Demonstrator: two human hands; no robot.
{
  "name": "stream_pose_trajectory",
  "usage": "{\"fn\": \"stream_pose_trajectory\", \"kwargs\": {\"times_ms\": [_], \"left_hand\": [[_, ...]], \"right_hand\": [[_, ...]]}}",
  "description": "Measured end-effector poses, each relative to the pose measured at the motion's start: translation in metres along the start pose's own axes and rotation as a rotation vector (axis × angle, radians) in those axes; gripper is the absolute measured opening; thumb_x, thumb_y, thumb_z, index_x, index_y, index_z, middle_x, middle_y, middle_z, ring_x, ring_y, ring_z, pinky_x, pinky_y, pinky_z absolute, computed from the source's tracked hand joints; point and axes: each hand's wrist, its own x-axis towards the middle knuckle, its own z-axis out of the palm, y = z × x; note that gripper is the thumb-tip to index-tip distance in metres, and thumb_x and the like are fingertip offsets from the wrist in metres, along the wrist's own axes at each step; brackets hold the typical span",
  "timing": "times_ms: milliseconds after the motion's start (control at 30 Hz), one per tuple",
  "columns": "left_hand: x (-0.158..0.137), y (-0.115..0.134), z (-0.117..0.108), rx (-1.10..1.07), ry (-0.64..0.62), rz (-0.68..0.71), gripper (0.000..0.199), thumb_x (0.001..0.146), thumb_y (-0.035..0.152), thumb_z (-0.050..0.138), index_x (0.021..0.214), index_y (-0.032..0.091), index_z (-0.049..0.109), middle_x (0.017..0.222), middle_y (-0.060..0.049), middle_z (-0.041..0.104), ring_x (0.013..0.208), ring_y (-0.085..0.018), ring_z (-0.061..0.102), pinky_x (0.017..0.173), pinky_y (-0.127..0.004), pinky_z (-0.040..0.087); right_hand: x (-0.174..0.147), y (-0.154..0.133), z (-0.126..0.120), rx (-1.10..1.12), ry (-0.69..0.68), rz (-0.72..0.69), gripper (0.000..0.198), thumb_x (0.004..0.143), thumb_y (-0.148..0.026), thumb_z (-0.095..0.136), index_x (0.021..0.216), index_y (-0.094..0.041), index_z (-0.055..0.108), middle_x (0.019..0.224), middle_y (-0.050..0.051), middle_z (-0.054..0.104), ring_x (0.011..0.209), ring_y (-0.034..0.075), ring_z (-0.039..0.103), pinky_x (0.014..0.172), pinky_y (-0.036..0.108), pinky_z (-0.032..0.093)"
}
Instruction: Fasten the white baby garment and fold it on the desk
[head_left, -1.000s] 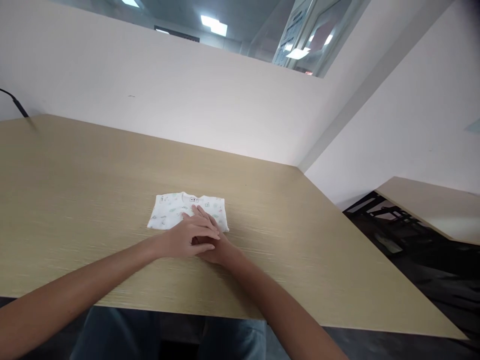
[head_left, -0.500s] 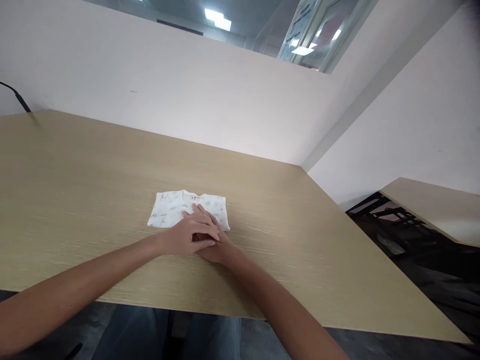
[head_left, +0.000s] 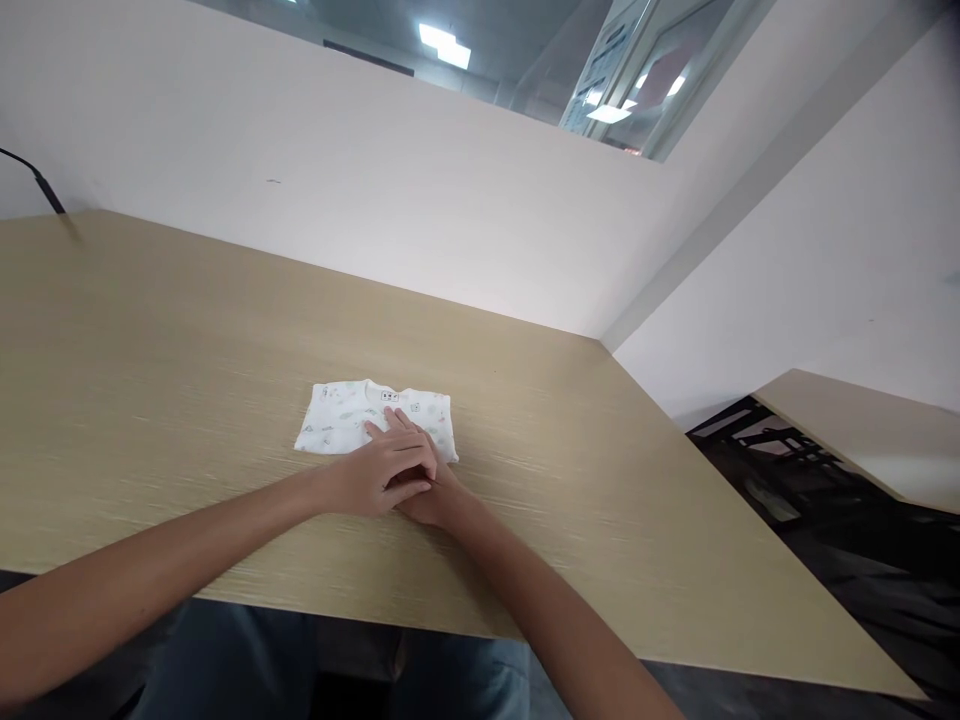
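A small folded white garment (head_left: 345,415) with a pale print and a round neckline lies flat on the wooden table, its neck edge facing away from me. My right hand (head_left: 427,500) rests palm down on the garment's near edge, fingers outstretched toward the neckline. Across the back of it lies my left hand (head_left: 375,470), its fingers a little bent and its thumb apart. Neither hand grips the cloth. Part of my right hand and the garment's lower middle are hidden beneath my left hand.
The wooden table (head_left: 225,330) meets a white wall (head_left: 375,210) at the back, with a window (head_left: 510,60) above. A black cable (head_left: 49,190) stands at the far left. Beyond the right edge are a second tabletop (head_left: 847,420) and a dark frame.
My left hand's fingers have bent slightly more over my right hand. The garment has stayed in place, and the view has tilted a little.
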Motion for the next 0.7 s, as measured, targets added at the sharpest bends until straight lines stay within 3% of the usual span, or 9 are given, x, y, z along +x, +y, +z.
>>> {"fn": "stream_pose_trajectory", "kwargs": {"times_ms": [133,433,700], "left_hand": [[-0.002,-0.001,-0.002,-0.032,-0.026,-0.097,0.006,0.098,0.024,0.059,0.102,0.02,0.057,0.112,-0.009,0.063,0.112,-0.024,0.056,0.102,-0.041,0.045],[0.0,0.007,-0.001,-0.072,-0.046,-0.197,0.003,0.099,0.019,0.054,0.096,0.02,0.054,0.117,-0.008,0.062,0.115,-0.023,0.053,0.105,-0.043,0.042],[-0.001,0.009,0.006,0.075,0.056,-0.096,0.01,0.101,0.022,0.05,0.092,0.019,0.054,0.104,-0.008,0.061,0.105,-0.024,0.051,0.101,-0.043,0.039]], "right_hand": [[0.002,0.005,0.011,-0.008,-0.001,-0.008,0.073,0.099,-0.036,0.055,0.164,-0.022,0.024,0.171,0.012,0.009,0.159,0.031,0.007,0.129,0.054,0.021],[0.003,0.002,0.005,0.056,-0.031,0.018,0.071,0.099,-0.038,0.055,0.163,-0.022,0.029,0.171,0.011,0.012,0.159,0.029,0.011,0.129,0.049,0.021],[0.004,0.004,0.001,0.054,-0.003,-0.003,0.069,0.099,-0.038,0.057,0.162,-0.027,0.031,0.169,0.005,0.024,0.157,0.027,0.017,0.13,0.044,0.025]]}}
